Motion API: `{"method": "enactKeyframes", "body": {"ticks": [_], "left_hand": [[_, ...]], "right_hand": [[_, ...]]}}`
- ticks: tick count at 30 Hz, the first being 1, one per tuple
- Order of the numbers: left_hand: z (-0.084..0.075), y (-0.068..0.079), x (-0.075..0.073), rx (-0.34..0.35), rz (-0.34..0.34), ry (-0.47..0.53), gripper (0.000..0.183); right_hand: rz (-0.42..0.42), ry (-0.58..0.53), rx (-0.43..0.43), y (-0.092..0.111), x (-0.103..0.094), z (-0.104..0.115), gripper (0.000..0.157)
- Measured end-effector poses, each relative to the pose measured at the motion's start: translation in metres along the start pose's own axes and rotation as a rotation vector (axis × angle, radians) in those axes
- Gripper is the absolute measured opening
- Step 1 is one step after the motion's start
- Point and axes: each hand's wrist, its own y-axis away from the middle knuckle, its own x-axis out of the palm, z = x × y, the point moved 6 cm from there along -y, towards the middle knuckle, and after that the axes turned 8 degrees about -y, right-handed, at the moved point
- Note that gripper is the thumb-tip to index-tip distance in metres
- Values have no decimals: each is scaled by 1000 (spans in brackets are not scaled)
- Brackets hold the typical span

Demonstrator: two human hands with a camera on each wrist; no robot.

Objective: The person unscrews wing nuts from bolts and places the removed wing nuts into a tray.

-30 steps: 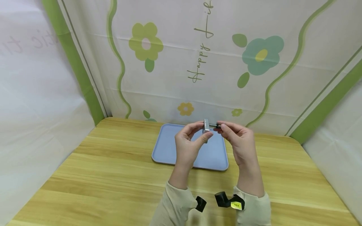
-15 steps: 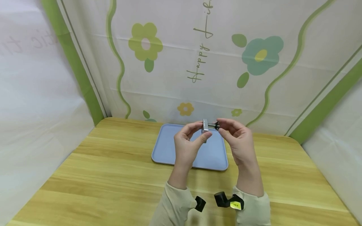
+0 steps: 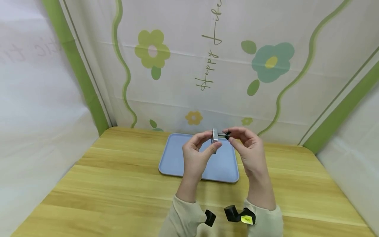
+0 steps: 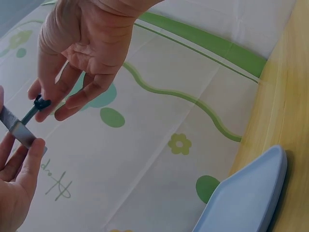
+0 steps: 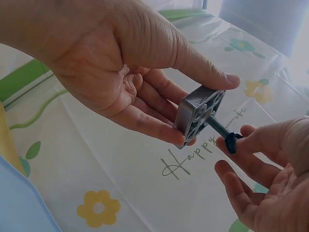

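My left hand point(image 3: 195, 153) holds a small square metal block point(image 5: 200, 108) between thumb and fingers, over the tray. The block is silver-grey, with ring-shaped holes on the face turned to my right hand. From that face a threaded wing screw point(image 5: 218, 125) sticks out, its tip inside the block. At its outer end sits a black winged head point(image 4: 42, 102). Thumb and forefinger of my right hand point(image 3: 251, 148) pinch this head, while the other fingers are spread loosely in the right wrist view.
A light blue rectangular tray point(image 3: 171, 161) lies on the wooden table point(image 3: 118, 184), below and behind the hands. A white curtain point(image 3: 177, 82) with printed flowers hangs at the table's back edge. Black wrist devices point(image 3: 232, 213) sit on both sleeves.
My right fingers loosened round the screw's black head half a second ago and now pinch it again. The left hand keeps its grip on the block. The head view has tilted slightly up.
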Motion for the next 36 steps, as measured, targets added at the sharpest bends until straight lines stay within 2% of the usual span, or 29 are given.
{"method": "enactKeyframes", "body": {"ticks": [6, 9, 21, 36], "left_hand": [[0, 0, 0, -11, -10, 1, 35], [0, 0, 0, -16, -4, 5, 35], [-1, 0, 0, -12, -7, -7, 35], [-1, -1, 0, 0, -14, -3, 35]], "right_hand": [[-224, -107, 64, 0, -14, 2, 12], [-280, -113, 85, 1, -17, 3, 13], [-174, 62, 178, 2, -10, -3, 17], [-130, 80, 210, 2, -9, -5, 16]]}}
